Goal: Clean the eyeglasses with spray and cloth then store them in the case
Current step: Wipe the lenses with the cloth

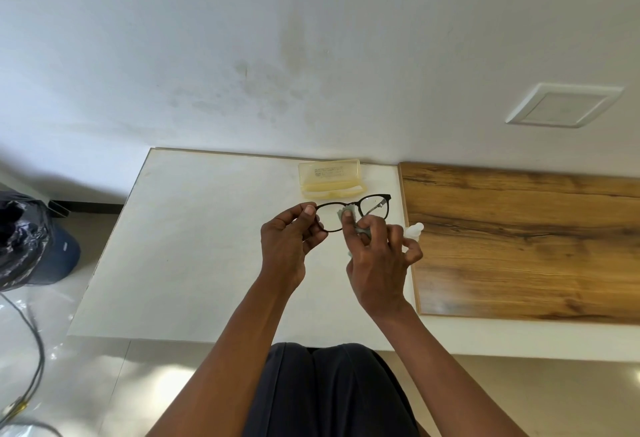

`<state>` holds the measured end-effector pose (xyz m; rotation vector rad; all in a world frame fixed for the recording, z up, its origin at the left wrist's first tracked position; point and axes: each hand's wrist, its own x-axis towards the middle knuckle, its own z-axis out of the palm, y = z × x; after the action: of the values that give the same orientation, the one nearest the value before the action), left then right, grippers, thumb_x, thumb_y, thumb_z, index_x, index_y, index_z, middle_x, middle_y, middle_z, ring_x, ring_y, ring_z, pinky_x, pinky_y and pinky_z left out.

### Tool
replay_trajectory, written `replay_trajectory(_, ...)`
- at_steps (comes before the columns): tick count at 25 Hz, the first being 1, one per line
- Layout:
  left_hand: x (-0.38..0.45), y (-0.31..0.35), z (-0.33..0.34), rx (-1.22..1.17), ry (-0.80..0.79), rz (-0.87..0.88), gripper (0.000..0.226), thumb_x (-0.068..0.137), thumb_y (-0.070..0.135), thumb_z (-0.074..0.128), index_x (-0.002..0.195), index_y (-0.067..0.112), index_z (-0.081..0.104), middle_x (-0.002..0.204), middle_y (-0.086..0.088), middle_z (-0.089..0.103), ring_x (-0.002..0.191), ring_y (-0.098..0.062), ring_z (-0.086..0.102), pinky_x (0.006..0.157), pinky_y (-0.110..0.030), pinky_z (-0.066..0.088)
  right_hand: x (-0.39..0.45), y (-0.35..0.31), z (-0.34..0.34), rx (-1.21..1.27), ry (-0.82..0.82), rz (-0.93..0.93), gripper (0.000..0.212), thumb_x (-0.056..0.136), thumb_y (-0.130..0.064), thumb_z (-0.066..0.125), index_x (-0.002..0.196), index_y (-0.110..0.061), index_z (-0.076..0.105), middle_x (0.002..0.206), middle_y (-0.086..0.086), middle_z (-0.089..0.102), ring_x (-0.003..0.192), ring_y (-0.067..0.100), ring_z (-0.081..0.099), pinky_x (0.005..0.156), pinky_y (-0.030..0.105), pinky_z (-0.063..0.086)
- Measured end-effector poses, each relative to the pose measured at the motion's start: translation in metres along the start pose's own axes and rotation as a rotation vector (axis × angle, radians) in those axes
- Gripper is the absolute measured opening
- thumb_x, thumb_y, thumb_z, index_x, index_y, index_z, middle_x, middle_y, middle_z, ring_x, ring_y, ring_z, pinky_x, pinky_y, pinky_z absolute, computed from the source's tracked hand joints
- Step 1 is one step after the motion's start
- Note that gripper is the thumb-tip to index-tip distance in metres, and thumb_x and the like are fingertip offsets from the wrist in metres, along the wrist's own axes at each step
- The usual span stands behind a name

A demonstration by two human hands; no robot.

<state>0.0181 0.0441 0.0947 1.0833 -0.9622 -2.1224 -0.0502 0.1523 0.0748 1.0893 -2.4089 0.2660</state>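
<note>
Black round-rimmed eyeglasses [353,209] pinched at rim by left hand [289,240]; pale soft cloth [348,213] pressed onto lens by right hand [379,263] fingers, curled.

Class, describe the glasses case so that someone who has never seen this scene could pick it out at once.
Find the white table against the wall. At its far edge, just beyond the black-rimmed glasses held in the left hand and right hand, lies the case. It is the only pale yellow, see-through box there, lying open with printed text on its lid.
</note>
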Motion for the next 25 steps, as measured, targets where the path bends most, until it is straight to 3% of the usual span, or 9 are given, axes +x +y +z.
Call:
replay_trajectory(6, -0.001, -0.002, 0.003, -0.011, -0.019, -0.003, 0.014, 0.087, 0.007, 0.060, 0.078, 0.008, 0.071, 0.064, -0.009, 0.061, 0.063, -0.022, 0.058, 0.063, -0.030, 0.058, 0.012, -0.015, -0.005, 0.033, 0.018, 0.014, 0.067, 0.056, -0.004, 0.077, 0.118, -0.024, 0.062, 0.093, 0.003, 0.065, 0.089, 0.022, 0.053, 0.069, 0.040, 0.043)
replay_trajectory(9, -0.001, -0.003, 0.004, -0.023, -0.037, -0.002, 0.014, 0.086, 0.006, 0.061, 0.079, 0.006, 0.072, 0.070, -0.010, 0.068, 0.071, -0.027, 0.063, 0.065, -0.035, 0.059, 0.005, -0.023, -0.003, 0.058, 0.027, -0.049, 0.065, 0.059, -0.007, 0.076, 0.120, -0.025, 0.060, 0.094, 0.003, 0.065, 0.091, 0.021, 0.047, 0.072, 0.040, 0.043)
replay_trajectory(12, 0.000, -0.004, 0.001, -0.017, -0.003, -0.013, 0.008, 0.085, 0.005, 0.062, 0.083, 0.004, 0.070, 0.069, -0.010, 0.067, 0.070, -0.028, 0.062, 0.068, -0.039, 0.060, -0.009, -0.018, 0.000, 0.012, 0.034, -0.103, 0.066, 0.062, -0.005, 0.072, 0.123, -0.027, 0.058, 0.093, 0.000, 0.066, 0.089, 0.019, 0.038, 0.075, 0.039, 0.032)
replay_trajectory(18, -0.001, -0.006, 0.001, 0.020, 0.004, -0.015, 0.009, 0.087, 0.007, 0.060, 0.083, 0.005, 0.069, 0.065, -0.010, 0.058, 0.062, -0.021, 0.055, 0.062, -0.029, 0.058, -0.014, 0.002, -0.001, -0.047, 0.006, -0.036, 0.074, 0.054, -0.003, 0.075, 0.122, -0.026, 0.059, 0.092, 0.000, 0.065, 0.088, 0.019, 0.038, 0.073, 0.038, 0.023)
replay_trajectory(25, -0.003, -0.004, 0.004, 0.018, -0.030, -0.003, 0.012, 0.088, 0.005, 0.058, 0.082, 0.004, 0.069, 0.065, -0.009, 0.061, 0.063, -0.022, 0.057, 0.065, -0.031, 0.059, 0.008, -0.013, -0.007, 0.046, 0.020, 0.026, 0.069, 0.055, -0.002, 0.076, 0.119, -0.023, 0.062, 0.094, 0.005, 0.066, 0.090, 0.021, 0.036, 0.070, 0.041, 0.043)
